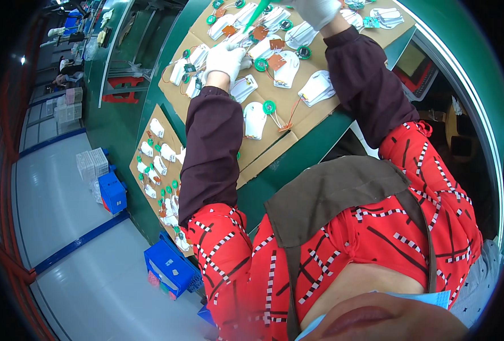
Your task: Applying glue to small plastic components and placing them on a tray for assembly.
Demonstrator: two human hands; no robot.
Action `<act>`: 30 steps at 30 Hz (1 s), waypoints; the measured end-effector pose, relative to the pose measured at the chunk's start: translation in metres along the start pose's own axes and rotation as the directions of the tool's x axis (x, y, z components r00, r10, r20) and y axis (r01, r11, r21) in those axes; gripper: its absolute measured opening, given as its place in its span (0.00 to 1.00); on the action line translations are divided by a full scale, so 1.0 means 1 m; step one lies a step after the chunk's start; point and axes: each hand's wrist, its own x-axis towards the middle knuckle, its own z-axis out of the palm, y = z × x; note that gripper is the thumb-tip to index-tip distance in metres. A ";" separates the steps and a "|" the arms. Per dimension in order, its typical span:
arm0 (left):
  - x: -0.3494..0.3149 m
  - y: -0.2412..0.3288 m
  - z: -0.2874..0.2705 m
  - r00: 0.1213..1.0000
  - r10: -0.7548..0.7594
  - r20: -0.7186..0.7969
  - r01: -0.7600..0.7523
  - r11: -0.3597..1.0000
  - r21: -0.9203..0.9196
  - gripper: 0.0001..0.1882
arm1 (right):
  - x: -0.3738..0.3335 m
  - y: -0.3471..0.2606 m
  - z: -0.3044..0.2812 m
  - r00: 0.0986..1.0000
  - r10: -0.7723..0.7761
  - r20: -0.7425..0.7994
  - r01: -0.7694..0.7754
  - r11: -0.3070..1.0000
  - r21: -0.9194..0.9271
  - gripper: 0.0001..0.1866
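Note:
My left hand [224, 61], in a white glove, is closed among white plastic shells in the middle of the cardboard sheet [263, 150]; whatever its fingers hold is hidden. My right hand [318, 11], also gloved, is partly cut off by the upper edge. It appears closed on a green tapered tool [256, 15], whose thin tip points down toward my left hand. Around both hands lie several white shells [286, 69] with thin wires, green round parts [269, 107] and small brown square boards [276, 62]. A small green circuit board [371, 22] lies at the far right.
A second cardboard sheet [144, 153] with more shells lies to the left on the green table [326, 145]. Blue bins [169, 267] and pale crates [92, 165] stand on the floor at left. A red stool [121, 90] is beyond the table. At right is a bright metal edge [462, 85].

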 end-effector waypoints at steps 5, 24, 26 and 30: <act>0.004 0.009 -0.015 0.982 0.186 -0.029 -0.154 0.882 0.446 0.15 | 0.016 -0.044 -0.030 0.989 0.056 0.140 -0.109 0.907 0.407 0.22; 0.027 0.021 -0.003 0.938 0.347 0.009 -0.185 0.476 0.860 0.19 | 0.040 -0.015 0.003 0.967 0.141 0.214 -0.196 0.944 0.264 0.20; 0.029 0.012 -0.004 0.912 0.409 -0.022 -0.228 0.551 0.802 0.18 | 0.041 -0.012 -0.007 0.979 0.142 0.149 -0.171 0.963 0.207 0.19; 0.029 0.014 -0.007 0.911 0.413 0.006 -0.239 0.516 0.822 0.15 | 0.042 -0.019 -0.016 0.983 0.164 0.076 -0.178 0.953 0.245 0.19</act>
